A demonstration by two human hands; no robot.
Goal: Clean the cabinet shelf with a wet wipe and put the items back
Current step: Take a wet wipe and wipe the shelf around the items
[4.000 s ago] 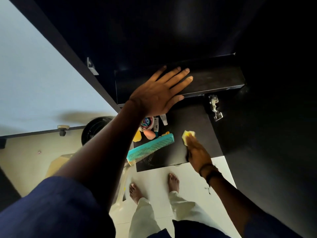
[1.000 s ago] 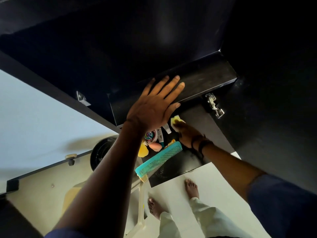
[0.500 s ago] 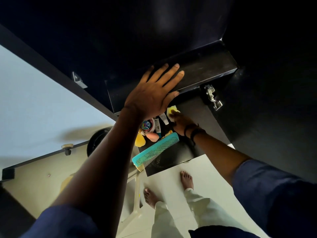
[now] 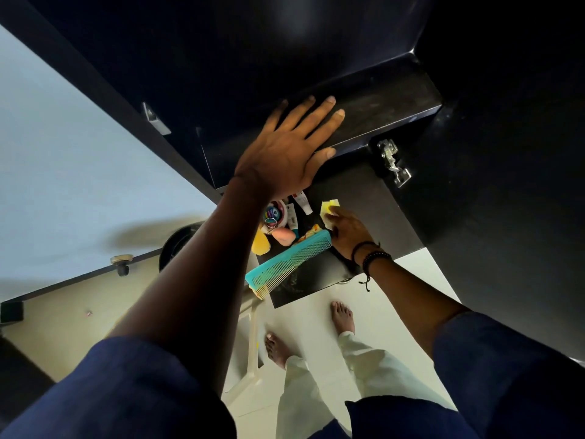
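Bracing on the upper shelf (image 4: 386, 103), my left hand (image 4: 291, 147) lies flat, fingers straight and spread. My right hand (image 4: 346, 231) curls its fingers over the yellow wet wipe (image 4: 329, 206), pressing it onto the lower shelf (image 4: 364, 194). The teal comb (image 4: 286, 264) touches its knuckles, and small toiletries (image 4: 281, 218) sit just left of the fingertips.

Your left hand (image 4: 285, 153) lies flat on the upper shelf (image 4: 380, 109). Below it, on the lower shelf (image 4: 364, 198), your right hand (image 4: 348, 231) holds the wet wipe (image 4: 329, 205). The comb (image 4: 288, 264) lies just left of that hand, overhanging the front edge. Small toiletries (image 4: 281, 217) sit behind the comb. A hinge (image 4: 392, 163) sits on the right wall, between the shelves.
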